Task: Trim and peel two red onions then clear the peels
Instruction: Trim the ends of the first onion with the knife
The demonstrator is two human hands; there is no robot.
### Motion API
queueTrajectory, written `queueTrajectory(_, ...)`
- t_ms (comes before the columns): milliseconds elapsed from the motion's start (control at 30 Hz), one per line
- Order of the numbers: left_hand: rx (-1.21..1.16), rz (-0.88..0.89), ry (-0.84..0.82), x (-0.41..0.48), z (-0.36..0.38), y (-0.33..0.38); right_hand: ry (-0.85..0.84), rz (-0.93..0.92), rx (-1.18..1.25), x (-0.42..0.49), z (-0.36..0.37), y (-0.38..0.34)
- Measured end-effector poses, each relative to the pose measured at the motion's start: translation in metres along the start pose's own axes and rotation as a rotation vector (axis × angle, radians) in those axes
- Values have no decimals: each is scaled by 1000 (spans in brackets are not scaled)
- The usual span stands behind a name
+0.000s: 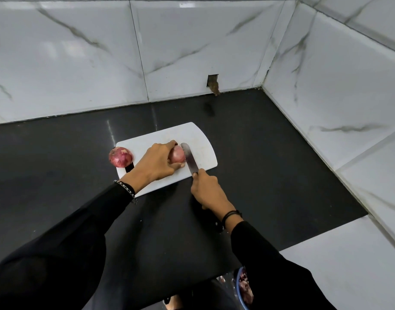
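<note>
A white cutting board lies on the black counter. My left hand grips a red onion in the middle of the board, fingers curled over it. My right hand holds a knife by its handle, forefinger along the blade's base. The blade rests against the onion's right end. A second red onion, still in its skin, sits at the board's left edge, partly off the board.
The black counter meets white marble-look tiled walls at the back and right. A small hole with brown debris marks the back wall. Below the counter's front edge, a blue-rimmed bowl holds purple scraps.
</note>
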State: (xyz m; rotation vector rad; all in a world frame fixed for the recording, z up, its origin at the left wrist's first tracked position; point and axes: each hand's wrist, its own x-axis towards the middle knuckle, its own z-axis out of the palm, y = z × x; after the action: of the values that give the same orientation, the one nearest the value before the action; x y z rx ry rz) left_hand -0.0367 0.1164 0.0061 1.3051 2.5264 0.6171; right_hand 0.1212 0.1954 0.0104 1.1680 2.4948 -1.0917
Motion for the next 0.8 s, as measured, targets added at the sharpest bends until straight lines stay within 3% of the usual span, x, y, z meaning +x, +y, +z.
queueTrajectory(633,-175,18,59,-10,-7,-11,-105,5,278,10,-5,16)
queueTrajectory(800,-269,-48,41,-12,-8,-19,-110,4,288,12,-7,18)
